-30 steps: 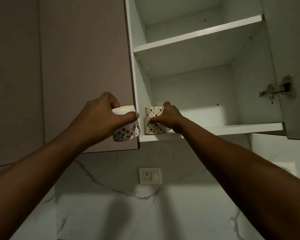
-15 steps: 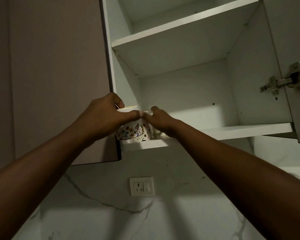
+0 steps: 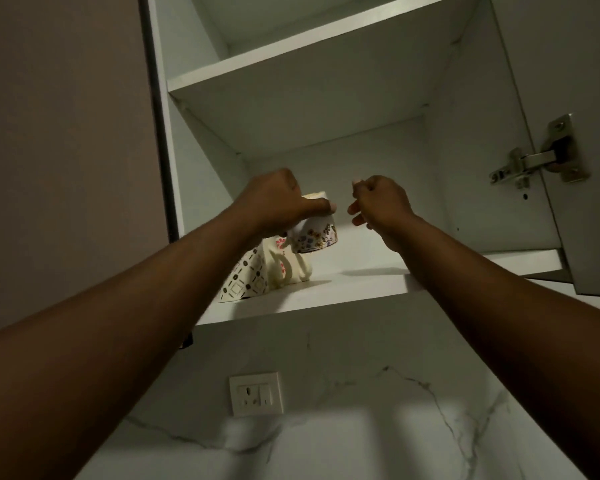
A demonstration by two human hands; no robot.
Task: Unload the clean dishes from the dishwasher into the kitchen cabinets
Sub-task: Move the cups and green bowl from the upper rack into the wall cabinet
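Note:
My left hand [image 3: 274, 202] reaches into the open wall cabinet and grips a floral mug [image 3: 314, 237] by its rim from above. It holds the mug tilted, just above the lower shelf [image 3: 343, 299]. Below my left wrist a cream mug with a dark diamond pattern [image 3: 245, 280] stands on the shelf's left end. Close behind it is another cream mug with pink flowers [image 3: 284, 265], partly hidden. My right hand [image 3: 378, 209] hovers over the shelf to the right of the floral mug, fingers loosely curled and holding nothing.
The upper shelf [image 3: 291, 74] has nothing on it that I can see. The cabinet door [image 3: 596, 168] stands open at the right on a metal hinge [image 3: 541, 157]. A closed brown door [image 3: 66, 133] is at the left. A wall socket [image 3: 256, 393] sits on the marble backsplash below.
My right hand has let go of the diamond-pattern mug and drawn away to the right. My left hand has carried the floral mug into the cabinet, over the shelf.

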